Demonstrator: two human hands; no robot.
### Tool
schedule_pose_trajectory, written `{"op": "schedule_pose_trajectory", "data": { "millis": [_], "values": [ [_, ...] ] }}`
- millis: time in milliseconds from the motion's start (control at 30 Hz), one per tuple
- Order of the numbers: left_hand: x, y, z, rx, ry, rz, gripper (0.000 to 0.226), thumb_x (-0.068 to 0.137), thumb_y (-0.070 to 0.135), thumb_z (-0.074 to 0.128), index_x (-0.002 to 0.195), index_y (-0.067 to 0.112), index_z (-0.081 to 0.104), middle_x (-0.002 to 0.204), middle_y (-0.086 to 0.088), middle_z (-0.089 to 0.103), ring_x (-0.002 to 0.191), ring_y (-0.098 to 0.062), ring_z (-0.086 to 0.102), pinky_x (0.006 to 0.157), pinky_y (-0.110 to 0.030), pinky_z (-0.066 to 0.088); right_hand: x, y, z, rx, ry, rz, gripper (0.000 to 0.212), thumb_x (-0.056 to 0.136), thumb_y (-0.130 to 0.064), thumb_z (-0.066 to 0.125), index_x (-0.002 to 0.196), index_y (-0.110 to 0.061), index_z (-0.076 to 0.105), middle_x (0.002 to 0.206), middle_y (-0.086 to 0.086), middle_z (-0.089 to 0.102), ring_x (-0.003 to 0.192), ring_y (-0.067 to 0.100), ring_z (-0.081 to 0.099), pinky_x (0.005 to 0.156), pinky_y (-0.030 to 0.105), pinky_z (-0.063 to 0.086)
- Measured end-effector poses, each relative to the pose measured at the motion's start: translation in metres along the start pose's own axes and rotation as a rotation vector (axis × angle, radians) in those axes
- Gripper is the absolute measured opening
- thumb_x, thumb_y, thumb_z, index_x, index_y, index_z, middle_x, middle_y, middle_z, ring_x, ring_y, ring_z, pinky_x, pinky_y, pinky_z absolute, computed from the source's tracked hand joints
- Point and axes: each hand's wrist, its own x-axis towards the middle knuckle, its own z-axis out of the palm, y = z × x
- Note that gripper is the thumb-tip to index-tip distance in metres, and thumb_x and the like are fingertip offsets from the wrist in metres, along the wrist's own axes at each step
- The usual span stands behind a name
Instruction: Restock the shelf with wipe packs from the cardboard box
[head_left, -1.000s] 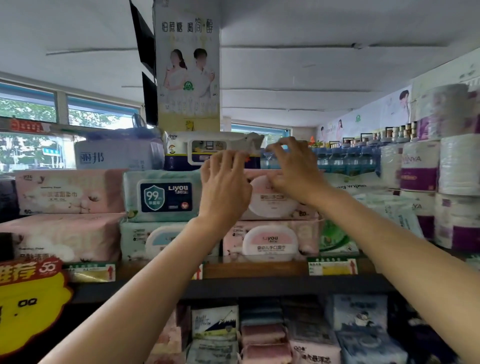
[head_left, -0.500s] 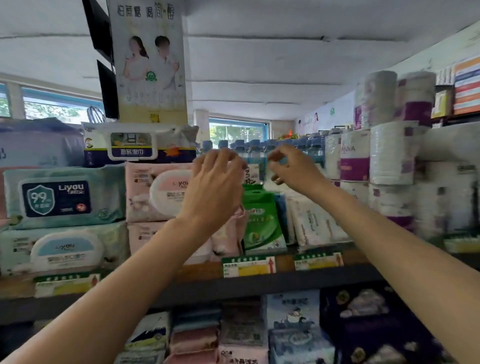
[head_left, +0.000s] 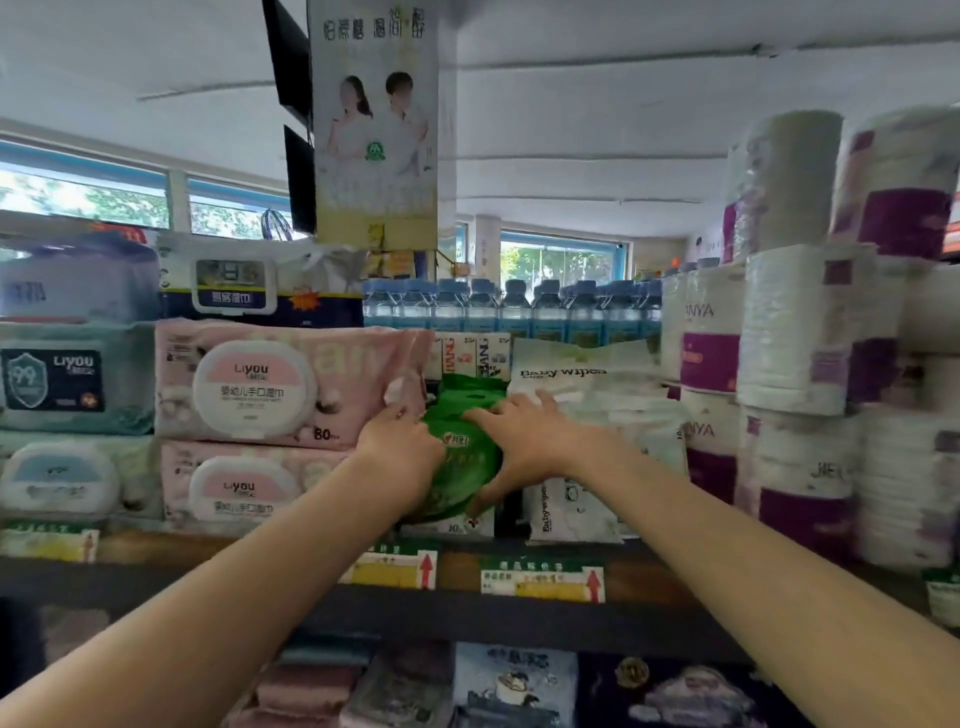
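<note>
Both hands grip the green wipe pack (head_left: 462, 457) on the shelf (head_left: 467, 618) — left hand (head_left: 400, 447) and right hand (head_left: 524, 441), fingers clamped on its sides — between pink Liyou packs (head_left: 260, 384) and baby wipes (head_left: 571, 499).

Green pack (head_left: 462, 457) btwn stacked wipe packs (head_left: 291, 384) left & baby-wipes packs (head_left: 587, 374) right, on shelf (head_left: 457, 569).

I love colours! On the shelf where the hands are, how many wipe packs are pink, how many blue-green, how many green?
Pink wipe packs: 2
Blue-green wipe packs: 2
Green wipe pack, held by the left hand and right hand: 1
Total: 5
</note>
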Motion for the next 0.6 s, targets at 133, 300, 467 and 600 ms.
{"op": "schedule_pose_trajectory", "data": {
  "millis": [133,300,467,600],
  "values": [
    [0.006,0.006,0.002,0.045,-0.047,-0.071,0.041,0.092,0.023,0.046,0.132,0.014,0.048,0.144,-0.006,0.043,0.141,-0.027,0.020,0.117,-0.044,0.006,0.011,-0.014,0.014,0.021,-0.013,0.014,0.114,0.068,-0.064,0.067,0.148,-0.029,-0.006,0.153,0.017,0.009,0.142,0.038,0.005,0.111,0.061,-0.006],
    [0.011,0.016,0.001,0.103,-0.048,-0.096,0.039,0.092,0.027,0.048,0.129,0.015,0.052,0.141,-0.005,0.047,0.143,-0.031,0.015,0.115,-0.051,0.004,0.009,-0.016,0.020,0.077,0.040,0.028,0.111,0.072,-0.059,0.066,0.149,-0.027,-0.007,0.153,0.015,0.005,0.143,0.035,0.001,0.111,0.059,-0.007],
    [0.013,0.017,-0.001,0.070,-0.020,-0.098,0.032,0.093,0.020,0.045,0.123,0.015,0.055,0.131,-0.003,0.056,0.133,-0.025,0.037,0.114,-0.048,0.009,0.008,-0.013,0.023,0.002,0.088,0.031,0.110,0.070,-0.062,0.065,0.149,-0.023,0.000,0.149,0.016,0.012,0.141,0.034,0.009,0.112,0.059,-0.004],
    [0.016,0.012,0.000,0.076,0.002,-0.098,0.038,0.093,0.022,0.045,0.129,0.012,0.048,0.135,-0.005,0.052,0.135,-0.027,0.034,0.113,-0.048,0.013,0.010,-0.010,0.022,-0.003,0.079,0.036,0.109,0.069,-0.064,0.065,0.148,-0.025,0.000,0.152,0.017,0.007,0.142,0.035,0.004,0.111,0.060,-0.006]
  ]
}}
